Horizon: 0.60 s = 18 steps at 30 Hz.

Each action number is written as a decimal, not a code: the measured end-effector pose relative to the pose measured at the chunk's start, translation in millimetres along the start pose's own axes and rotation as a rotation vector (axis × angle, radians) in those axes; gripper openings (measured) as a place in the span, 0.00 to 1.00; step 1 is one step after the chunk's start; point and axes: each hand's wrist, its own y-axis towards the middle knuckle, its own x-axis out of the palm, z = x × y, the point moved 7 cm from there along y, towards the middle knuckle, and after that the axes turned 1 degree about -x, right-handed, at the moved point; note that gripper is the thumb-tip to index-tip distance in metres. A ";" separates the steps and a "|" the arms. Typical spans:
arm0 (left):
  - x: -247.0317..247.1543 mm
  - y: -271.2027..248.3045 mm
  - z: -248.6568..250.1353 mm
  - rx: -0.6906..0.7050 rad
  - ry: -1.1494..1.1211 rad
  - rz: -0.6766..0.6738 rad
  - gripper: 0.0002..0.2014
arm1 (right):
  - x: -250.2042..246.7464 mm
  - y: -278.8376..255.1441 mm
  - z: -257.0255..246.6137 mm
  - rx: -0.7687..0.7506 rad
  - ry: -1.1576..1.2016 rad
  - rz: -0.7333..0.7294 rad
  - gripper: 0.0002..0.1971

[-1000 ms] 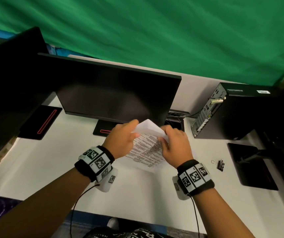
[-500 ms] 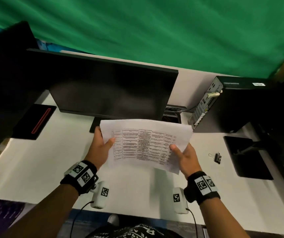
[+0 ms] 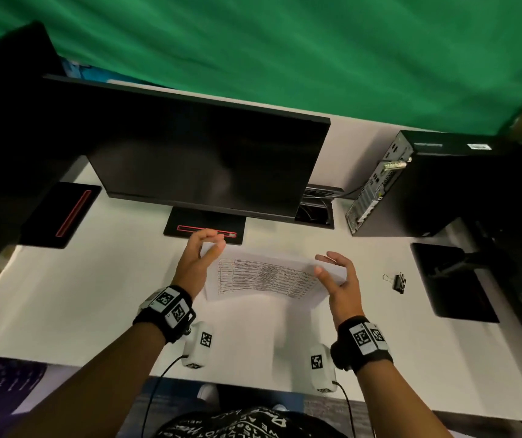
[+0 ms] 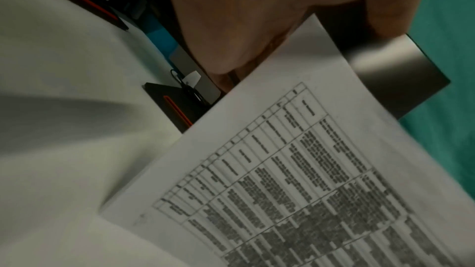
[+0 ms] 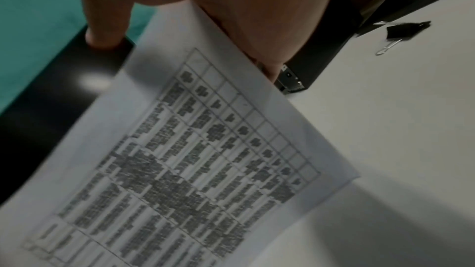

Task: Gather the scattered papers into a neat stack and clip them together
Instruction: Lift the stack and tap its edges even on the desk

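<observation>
Papers [image 3: 266, 278]: white, printed with a grey-black ruled table of dense text. Desk [image 3: 95, 292]: white. Clip [image 3: 398, 282]: black with silver wire handles. Monitor [image 3: 209, 159]: black; its base [image 3: 204, 227] carries a red stripe. Backdrop [image 3: 285, 49]: green. Wristbands [image 3: 171, 306]: black, with black-and-white square markers.

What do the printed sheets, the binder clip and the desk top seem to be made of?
Printed sheets: thin white paper, matte; they curve under their own weight and carry a printed black table. Binder clip: it looks like black-coated metal with bare wire handles that glint silver in the right wrist view. Desk top: smooth, white, faintly satin; probably laminate, though the look leaves this open.
</observation>
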 end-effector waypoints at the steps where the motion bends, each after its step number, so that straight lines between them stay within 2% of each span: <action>1: 0.2 2.4 1.3 -0.002 0.024 0.041 0.10 | 0.4 0.3 -3.2 -0.010 -0.001 0.040 0.25; 4: 1.7 10.5 -2.1 -0.046 0.088 0.134 0.08 | 1.3 4.7 -8.2 -0.007 -0.003 0.147 0.13; 7: 2.9 13.7 -4.9 -0.058 0.049 0.168 0.07 | 0.1 9.7 -6.2 0.019 -0.012 0.184 0.09; 18: 3.2 11.4 -0.2 -0.019 0.041 0.149 0.11 | -0.8 14.6 -8.6 0.004 -0.023 0.163 0.08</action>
